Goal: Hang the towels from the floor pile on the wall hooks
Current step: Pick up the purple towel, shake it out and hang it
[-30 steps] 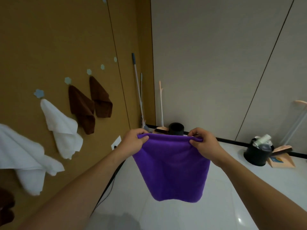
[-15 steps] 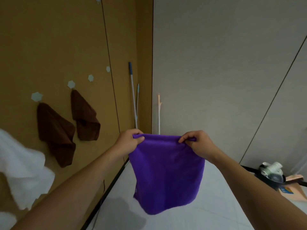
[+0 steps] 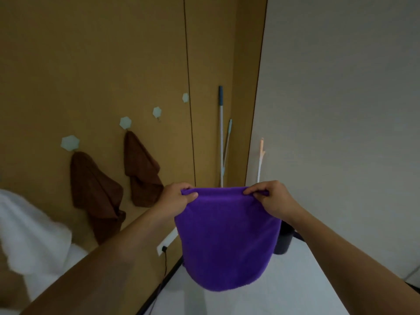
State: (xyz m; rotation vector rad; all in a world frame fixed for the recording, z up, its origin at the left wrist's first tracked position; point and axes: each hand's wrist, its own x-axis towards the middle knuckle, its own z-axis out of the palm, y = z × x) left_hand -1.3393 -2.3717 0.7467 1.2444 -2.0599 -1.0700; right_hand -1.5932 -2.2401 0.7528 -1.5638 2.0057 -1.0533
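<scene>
A purple towel [image 3: 227, 242] hangs in front of me, stretched by its top edge. My left hand [image 3: 176, 198] pinches the top left corner and my right hand [image 3: 272, 200] pinches the top right corner. On the tan wall to the left, two brown towels [image 3: 95, 196] [image 3: 142, 169] hang from pale hexagon hooks [image 3: 70, 143] [image 3: 125, 122]. Two more hooks [image 3: 157, 112] [image 3: 185, 97] farther along carry nothing. A white towel [image 3: 29, 233] hangs blurred at the left edge.
Two mop handles [image 3: 221, 137] lean in the wall corner, with a pale brush handle [image 3: 261, 160] beside them. A dark bucket [image 3: 284, 239] stands on the floor behind the purple towel. A wall socket [image 3: 167, 243] with a black cable sits low on the tan wall.
My view has swung along the wall toward the corner; the brown towels and bare hooks sit closer and more central. Both hands keep pinching the purple towel.
</scene>
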